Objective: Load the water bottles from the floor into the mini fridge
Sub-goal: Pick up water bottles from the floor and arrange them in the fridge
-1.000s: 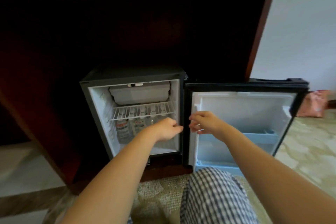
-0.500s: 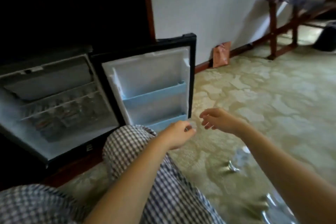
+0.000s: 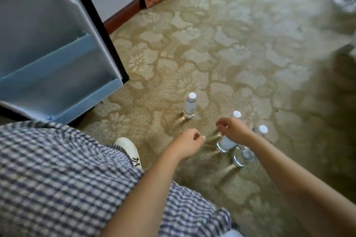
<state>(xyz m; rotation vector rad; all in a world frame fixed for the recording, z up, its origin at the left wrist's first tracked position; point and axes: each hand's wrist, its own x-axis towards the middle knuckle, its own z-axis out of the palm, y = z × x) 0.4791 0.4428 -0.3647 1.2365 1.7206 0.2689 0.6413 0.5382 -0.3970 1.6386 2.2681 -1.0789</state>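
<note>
Three clear plastic water bottles with white caps stand upright on the patterned beige carpet, all to the right of the open mini fridge door with pale blue shelves. The first bottle stands nearest the door, the second bottle farther right and the third bottle farthest. The left hand hangs loosely curled and holds nothing, right of the door. The right hand, fingers half-curled, covers the second bottle's middle; I cannot tell whether it grips it.
</note>
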